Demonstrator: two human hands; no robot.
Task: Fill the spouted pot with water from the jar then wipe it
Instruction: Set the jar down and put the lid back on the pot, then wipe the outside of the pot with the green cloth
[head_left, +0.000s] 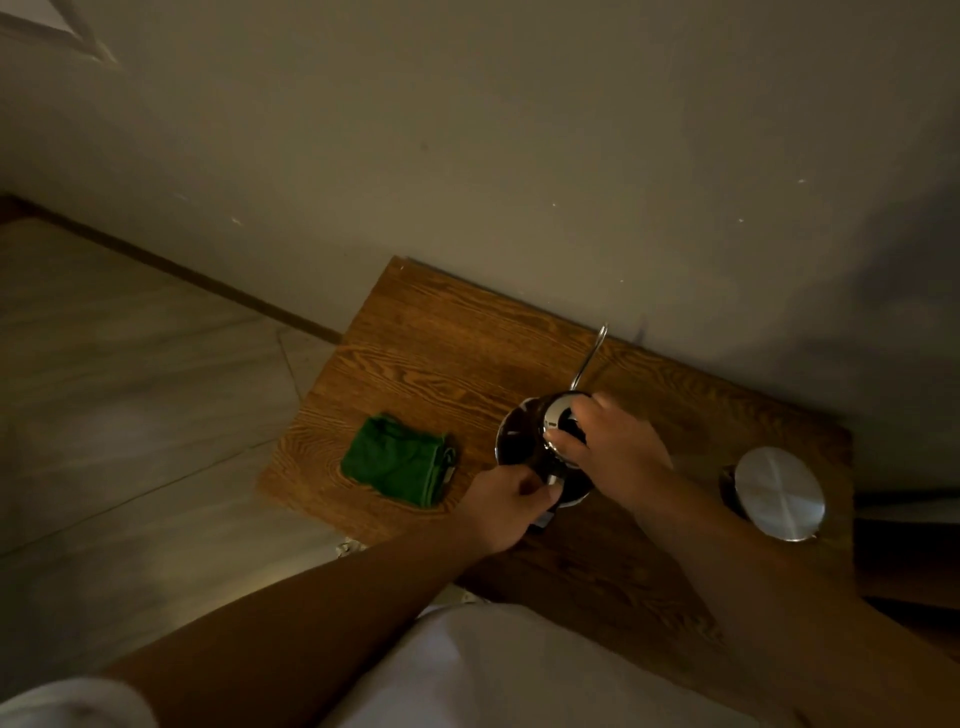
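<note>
**Both hands on the spouted pot, centre of the frame**

The left hand (506, 506) is curled tight around the handle at the lower edge of the shiny metal spouted pot (524, 441), fingers folded in and knuckles facing up. The right hand (610, 447) comes in from the lower right and lies over the top of the pot, its fingers closed on a small dark and shiny part there; whether that part is a lid or a knob cannot be told in the dim light. The pot stands just right of the middle of the frame on the brown wood-grain worktop (441, 338), and its thin curved metal spout (589, 358) rises toward the upper right, ending close to the plain pale wall (467, 130).

Left of the pot, near but apart from it, a folded green cloth (397, 460) lies flat on the worktop. At the right side of the frame, well apart from the pot, stands a dark jar with a round silver metal lid (779, 493); the lid is on it, and the body beneath is mostly hidden.

Both forearms are bare, reaching up from the bottom of the frame over a white garment (509, 675). At the left, pale floor tiles (130, 389) run up to a dark skirting along the wall.
</note>
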